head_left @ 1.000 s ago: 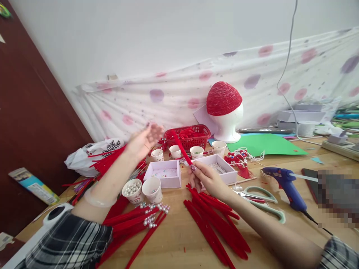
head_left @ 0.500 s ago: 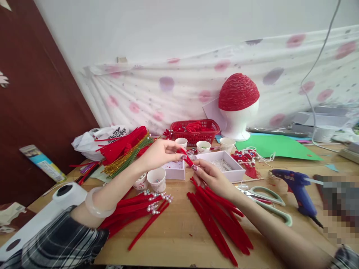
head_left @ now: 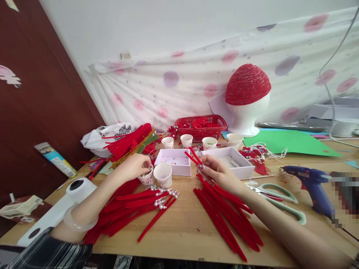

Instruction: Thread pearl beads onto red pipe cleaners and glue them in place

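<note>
My left hand [head_left: 134,165] dips its curled fingertips into a small paper cup [head_left: 146,179] of beads; whether it pinches one is hidden. Beside that cup is another paper cup [head_left: 163,177] holding pale beads. My right hand [head_left: 214,170] is closed on a red pipe cleaner [head_left: 194,156] whose two fuzzy ends stick out up and left from the thumb and finger. Below it lies a fan of red pipe cleaners [head_left: 224,218]. On the left, red stems [head_left: 134,203] tipped with pearl beads [head_left: 161,201] are piled.
Two shallow white boxes [head_left: 175,170] of small beads stand mid-table. Behind are several paper cups, a red basket [head_left: 193,130] and a white head form [head_left: 246,119] with a red wrapped top. Scissors [head_left: 280,194] and a blue glue gun [head_left: 315,186] lie right; a white device [head_left: 63,209] stands left.
My left hand has let go of the red pipe cleaner and moved left and down to the bead cup. My right hand still holds the pipe cleaner. The view has shifted slightly.
</note>
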The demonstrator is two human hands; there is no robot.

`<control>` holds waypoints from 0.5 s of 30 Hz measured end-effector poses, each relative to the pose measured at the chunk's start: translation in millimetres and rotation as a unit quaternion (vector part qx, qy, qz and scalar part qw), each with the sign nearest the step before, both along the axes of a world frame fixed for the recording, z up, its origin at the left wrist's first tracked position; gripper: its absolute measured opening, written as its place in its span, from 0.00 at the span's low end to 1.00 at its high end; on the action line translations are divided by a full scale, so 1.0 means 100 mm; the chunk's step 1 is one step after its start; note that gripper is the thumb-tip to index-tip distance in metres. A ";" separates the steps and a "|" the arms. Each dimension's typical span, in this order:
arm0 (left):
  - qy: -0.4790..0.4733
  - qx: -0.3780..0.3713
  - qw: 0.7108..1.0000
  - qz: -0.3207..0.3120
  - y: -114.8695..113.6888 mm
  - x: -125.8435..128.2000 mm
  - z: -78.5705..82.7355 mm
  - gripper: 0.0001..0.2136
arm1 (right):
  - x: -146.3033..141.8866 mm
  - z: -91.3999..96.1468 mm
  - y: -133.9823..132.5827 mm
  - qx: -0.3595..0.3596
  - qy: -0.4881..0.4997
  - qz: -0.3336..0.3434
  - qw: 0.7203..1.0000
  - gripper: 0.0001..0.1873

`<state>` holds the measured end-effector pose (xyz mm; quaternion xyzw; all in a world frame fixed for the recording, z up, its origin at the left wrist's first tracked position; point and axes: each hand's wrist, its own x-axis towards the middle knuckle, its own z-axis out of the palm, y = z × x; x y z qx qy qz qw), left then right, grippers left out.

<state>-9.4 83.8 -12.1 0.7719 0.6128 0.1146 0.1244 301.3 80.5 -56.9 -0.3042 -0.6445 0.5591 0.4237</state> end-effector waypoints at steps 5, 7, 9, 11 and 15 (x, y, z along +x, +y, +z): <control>-0.024 0.006 1.000 -0.013 -0.03 -0.02 -0.01 0.08 | 0.00 -0.01 0.00 0.010 -0.008 0.016 1.000 0.19; -0.041 0.002 0.999 -0.019 -0.04 -0.03 -0.01 0.07 | 0.01 -0.03 0.02 0.013 -0.006 0.019 1.000 0.18; -0.061 -0.005 0.998 -0.022 -0.04 -0.03 -0.01 0.06 | 0.01 -0.04 0.03 0.014 -0.002 0.023 1.000 0.18; -0.085 -0.015 0.996 -0.021 -0.04 -0.02 -0.01 0.05 | 0.00 -0.06 0.04 0.014 0.001 0.025 1.000 0.17; -0.149 -0.036 0.988 -0.009 -0.03 -0.03 0.01 0.04 | 0.00 -0.05 0.04 0.014 0.009 0.030 0.999 0.17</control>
